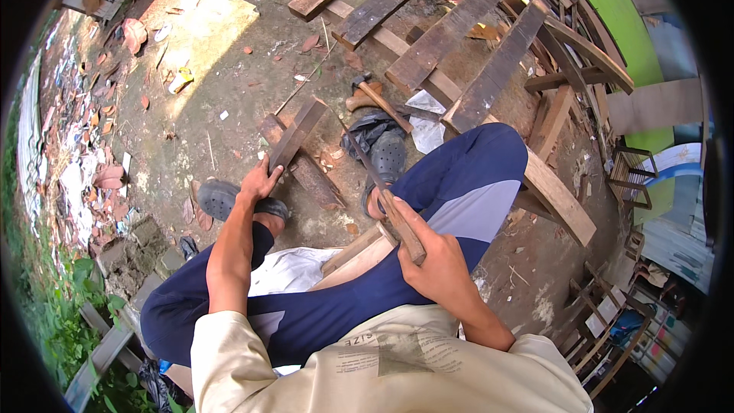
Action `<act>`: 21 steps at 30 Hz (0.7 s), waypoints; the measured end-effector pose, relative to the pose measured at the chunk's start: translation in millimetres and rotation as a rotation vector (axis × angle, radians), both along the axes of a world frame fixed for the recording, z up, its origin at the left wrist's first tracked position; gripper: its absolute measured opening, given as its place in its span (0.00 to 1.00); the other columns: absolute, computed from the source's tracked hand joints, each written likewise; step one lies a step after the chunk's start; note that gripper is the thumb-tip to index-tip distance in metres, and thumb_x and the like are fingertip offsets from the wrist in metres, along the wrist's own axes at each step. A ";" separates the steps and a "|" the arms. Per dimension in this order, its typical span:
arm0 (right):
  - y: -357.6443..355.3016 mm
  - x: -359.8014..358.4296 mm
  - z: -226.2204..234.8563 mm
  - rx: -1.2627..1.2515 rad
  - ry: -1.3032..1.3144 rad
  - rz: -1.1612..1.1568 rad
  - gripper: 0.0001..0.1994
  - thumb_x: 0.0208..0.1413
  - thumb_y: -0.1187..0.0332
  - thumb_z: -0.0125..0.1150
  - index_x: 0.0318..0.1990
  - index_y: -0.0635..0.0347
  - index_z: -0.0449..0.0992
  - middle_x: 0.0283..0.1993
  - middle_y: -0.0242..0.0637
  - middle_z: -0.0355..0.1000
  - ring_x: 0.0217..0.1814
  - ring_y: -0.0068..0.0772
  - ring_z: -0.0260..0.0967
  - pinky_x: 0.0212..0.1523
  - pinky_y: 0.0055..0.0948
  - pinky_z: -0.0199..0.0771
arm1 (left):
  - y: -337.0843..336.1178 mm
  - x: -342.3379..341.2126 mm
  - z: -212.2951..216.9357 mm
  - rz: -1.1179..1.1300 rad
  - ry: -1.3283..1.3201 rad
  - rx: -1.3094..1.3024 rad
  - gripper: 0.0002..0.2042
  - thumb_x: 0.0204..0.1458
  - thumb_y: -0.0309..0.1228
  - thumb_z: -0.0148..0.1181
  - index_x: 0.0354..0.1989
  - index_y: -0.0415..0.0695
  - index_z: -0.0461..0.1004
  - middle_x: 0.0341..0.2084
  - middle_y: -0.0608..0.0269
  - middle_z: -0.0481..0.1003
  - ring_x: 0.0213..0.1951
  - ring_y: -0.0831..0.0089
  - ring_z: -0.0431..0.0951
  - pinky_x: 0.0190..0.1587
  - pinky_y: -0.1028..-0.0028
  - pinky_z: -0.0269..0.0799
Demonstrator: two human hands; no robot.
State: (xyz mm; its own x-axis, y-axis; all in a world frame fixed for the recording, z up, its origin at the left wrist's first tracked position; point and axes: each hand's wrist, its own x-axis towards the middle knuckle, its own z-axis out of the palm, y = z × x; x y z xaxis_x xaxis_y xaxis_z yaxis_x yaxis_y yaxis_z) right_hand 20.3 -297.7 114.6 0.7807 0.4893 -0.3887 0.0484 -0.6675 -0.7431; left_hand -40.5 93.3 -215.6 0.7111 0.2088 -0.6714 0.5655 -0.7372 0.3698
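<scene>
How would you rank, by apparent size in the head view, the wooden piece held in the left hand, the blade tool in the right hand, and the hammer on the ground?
1. Blade tool, longest.
2. Wooden piece, shorter but wider.
3. Hammer, smallest, though it lies farther off.

Short board [297,134]: stood tilted on a block [306,164], left of the blade [362,159].
Hammer [380,102]: lay beyond the blade.
Planks [451,30]: lay far right.

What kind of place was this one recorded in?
Likely an outdoor woodworking yard. Rough planks are piled on bare ground strewn with scraps. The left hand steadies a wood piece; the right hand grips a blade's wooden handle.
</scene>
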 end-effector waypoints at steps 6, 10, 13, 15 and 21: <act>-5.7 33.7 -56.4 0.295 -0.137 -0.083 0.33 0.56 0.77 0.61 0.71 0.55 0.68 0.48 0.57 0.81 0.48 0.56 0.83 0.49 0.39 0.80 | -80.4 38.2 3.4 0.043 -0.554 0.444 0.41 0.60 0.44 0.62 0.76 0.35 0.53 0.77 0.37 0.49 0.78 0.43 0.48 0.77 0.48 0.47; 1.6 41.7 -63.1 0.338 -0.028 -0.105 0.29 0.58 0.76 0.60 0.69 0.58 0.71 0.52 0.57 0.80 0.54 0.49 0.83 0.55 0.34 0.78 | -132.1 55.7 7.6 -0.517 -0.280 0.350 0.35 0.65 0.51 0.52 0.76 0.46 0.60 0.77 0.38 0.49 0.78 0.42 0.49 0.76 0.49 0.51; -2.5 45.0 -77.6 0.312 -0.041 -0.143 0.28 0.59 0.76 0.59 0.69 0.60 0.71 0.52 0.56 0.81 0.54 0.46 0.83 0.55 0.33 0.78 | -153.7 84.2 31.1 -0.716 0.079 -0.142 0.26 0.64 0.50 0.52 0.66 0.50 0.73 0.62 0.44 0.73 0.58 0.46 0.77 0.59 0.53 0.75; -1.3 46.1 -87.3 0.380 -0.089 -0.147 0.28 0.59 0.75 0.60 0.70 0.61 0.70 0.52 0.56 0.81 0.54 0.46 0.83 0.55 0.33 0.78 | -144.4 72.5 25.4 -0.413 -0.257 0.029 0.25 0.62 0.46 0.58 0.65 0.46 0.72 0.61 0.48 0.74 0.61 0.49 0.75 0.63 0.55 0.71; 10.7 48.4 -84.4 0.398 -0.044 -0.154 0.29 0.58 0.77 0.59 0.69 0.66 0.69 0.61 0.54 0.78 0.63 0.39 0.78 0.62 0.32 0.74 | -66.2 29.0 20.1 0.148 -0.398 0.563 0.44 0.53 0.46 0.71 0.74 0.39 0.56 0.72 0.40 0.59 0.73 0.48 0.60 0.73 0.52 0.57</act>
State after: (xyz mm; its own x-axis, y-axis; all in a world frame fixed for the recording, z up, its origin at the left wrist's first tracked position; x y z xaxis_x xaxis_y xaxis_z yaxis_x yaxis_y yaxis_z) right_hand 68.8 -287.0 30.2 0.8680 0.4710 -0.1574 0.0082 -0.3306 -0.9437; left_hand -11.5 27.1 -195.5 0.8179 0.5612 -0.1271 0.5752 -0.8034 0.1540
